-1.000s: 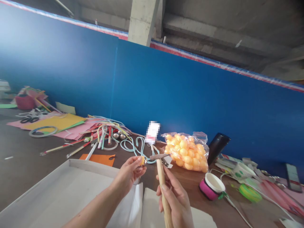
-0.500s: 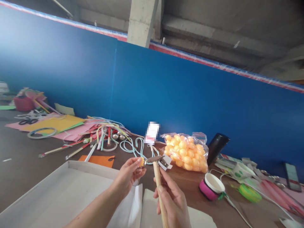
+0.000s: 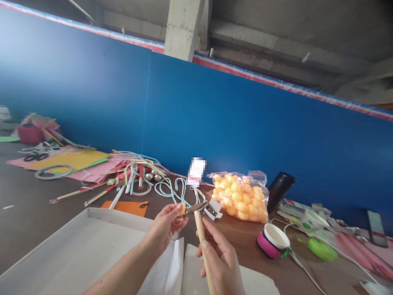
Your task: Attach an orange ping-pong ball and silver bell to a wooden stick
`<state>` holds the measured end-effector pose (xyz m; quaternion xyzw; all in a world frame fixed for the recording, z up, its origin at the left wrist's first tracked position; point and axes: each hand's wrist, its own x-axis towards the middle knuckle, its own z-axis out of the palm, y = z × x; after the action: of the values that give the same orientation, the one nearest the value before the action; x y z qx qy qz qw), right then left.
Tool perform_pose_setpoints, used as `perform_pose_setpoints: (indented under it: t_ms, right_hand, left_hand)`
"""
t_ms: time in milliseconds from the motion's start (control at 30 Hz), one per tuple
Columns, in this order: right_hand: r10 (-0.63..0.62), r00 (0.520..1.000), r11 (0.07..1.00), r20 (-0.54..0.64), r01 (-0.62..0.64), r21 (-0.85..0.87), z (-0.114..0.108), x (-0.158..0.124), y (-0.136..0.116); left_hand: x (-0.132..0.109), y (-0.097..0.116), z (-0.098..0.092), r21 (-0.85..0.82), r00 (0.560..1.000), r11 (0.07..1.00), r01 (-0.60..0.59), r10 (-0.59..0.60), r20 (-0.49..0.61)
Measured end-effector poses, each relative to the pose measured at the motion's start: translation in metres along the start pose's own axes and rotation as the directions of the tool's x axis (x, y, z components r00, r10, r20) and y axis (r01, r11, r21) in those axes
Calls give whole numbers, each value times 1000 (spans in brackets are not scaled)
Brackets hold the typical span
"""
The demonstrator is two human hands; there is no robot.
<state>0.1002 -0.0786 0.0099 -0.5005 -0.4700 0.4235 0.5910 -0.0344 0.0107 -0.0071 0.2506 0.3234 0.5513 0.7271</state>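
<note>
My left hand (image 3: 166, 227) pinches a small orange ball (image 3: 183, 209) between thumb and fingers, held above the table. My right hand (image 3: 219, 260) is wrapped round the wooden handle of a small hammer (image 3: 201, 239). The hammer's metal head (image 3: 196, 207) touches the right side of the ball. A clear bag of several orange balls (image 3: 241, 196) lies just beyond, to the right.
A white tray (image 3: 76, 250) lies under my left arm, with white paper (image 3: 254, 282) by my right hand. Coloured straws, cords and paper sheets (image 3: 123, 172) are spread at the left. A pink-and-white cup (image 3: 273, 241), a black cylinder (image 3: 281, 188) and a blue wall (image 3: 215, 114) stand behind.
My right hand has moved the hammer left, so its head has come from a little right of the ball to touch it. My left hand holds the ball nearly still.
</note>
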Motion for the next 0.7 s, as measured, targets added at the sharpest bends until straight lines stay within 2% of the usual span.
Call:
perform_pose_setpoints:
  t_ms: [100,267,533,700]
  right_hand:
    - [-1,1000,1000,-16,2,30,1,0,0]
    - [1,1000,1000,7,0,-23,1,-1,1]
    - [5,997,997,-78,1,78,-3,-3,-13]
    - [6,999,1000,-36,-5,27,-1,-2,-7]
  left_hand:
    - [-1,0,0,2,1000,1000,5,-5,-4]
    - [-1,1,1,6,1000,1000,7,-7,-5]
    - [0,2,-1,-19,1000,1000,10,-10,9]
    - [-3,1,0,25,998,999,24,-25,49]
